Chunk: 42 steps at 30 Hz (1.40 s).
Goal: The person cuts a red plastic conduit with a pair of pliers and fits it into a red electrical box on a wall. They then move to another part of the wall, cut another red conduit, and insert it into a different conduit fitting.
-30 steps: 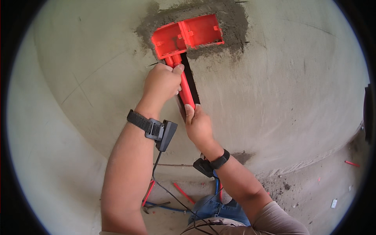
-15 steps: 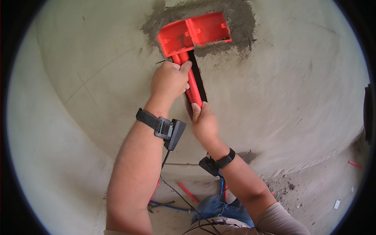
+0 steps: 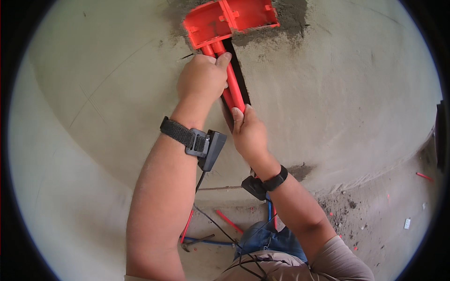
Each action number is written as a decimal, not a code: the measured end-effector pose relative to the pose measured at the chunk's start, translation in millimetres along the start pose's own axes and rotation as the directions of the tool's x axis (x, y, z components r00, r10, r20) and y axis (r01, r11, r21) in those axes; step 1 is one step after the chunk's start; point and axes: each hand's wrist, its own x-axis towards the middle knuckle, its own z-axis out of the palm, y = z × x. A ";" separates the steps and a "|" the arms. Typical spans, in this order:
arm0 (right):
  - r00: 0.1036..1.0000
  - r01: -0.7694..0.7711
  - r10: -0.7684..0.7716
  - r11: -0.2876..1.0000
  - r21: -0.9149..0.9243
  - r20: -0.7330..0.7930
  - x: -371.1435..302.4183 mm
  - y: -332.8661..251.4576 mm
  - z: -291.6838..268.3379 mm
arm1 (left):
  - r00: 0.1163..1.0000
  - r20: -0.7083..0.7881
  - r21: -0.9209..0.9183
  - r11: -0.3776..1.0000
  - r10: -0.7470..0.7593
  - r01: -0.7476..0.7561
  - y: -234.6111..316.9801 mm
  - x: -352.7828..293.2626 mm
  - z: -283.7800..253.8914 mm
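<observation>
Grey plastered wall [image 3: 328,107] fills most of the view, bare and open to either side of a narrow dark chase [image 3: 238,79]. Red box [image 3: 229,21], set in rough mortar, is cut off at the top edge. Two red conduits [image 3: 234,89] run down the chase, their lower ends hidden. Left hand [image 3: 202,79] wraps them near the box; right hand [image 3: 249,133] presses them lower down.

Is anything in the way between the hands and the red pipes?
No. The left hand is already wrapped around the red pipes below the red box, and the right hand touches them lower in the wall groove.
</observation>
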 end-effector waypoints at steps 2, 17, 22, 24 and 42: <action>1.000 0.005 -0.005 1.000 -0.001 -0.009 2.9 -3.6 -0.7 | 1.000 0.006 0.016 1.000 -0.005 0.005 0.9 1.5 -1.8; 0.999 0.038 -0.038 0.999 0.025 -0.025 2.3 3.0 -1.7 | 0.999 -0.014 -0.074 0.997 0.030 -0.031 -5.0 -1.6 4.7; 1.000 0.024 -0.024 1.000 0.018 -0.004 2.8 0.7 2.5 | 0.999 -0.034 -0.058 0.998 0.025 -0.027 -11.4 1.7 5.2; 0.999 0.029 -0.029 0.999 0.027 -0.029 3.0 5.2 5.3 | 1.000 0.003 -0.105 0.994 0.028 -0.028 -9.7 1.3 6.6; 0.983 -0.003 0.045 0.973 -0.229 0.176 -6.4 -0.1 -4.1 | 0.780 0.068 0.415 0.693 0.622 -0.589 11.2 21.8 -45.2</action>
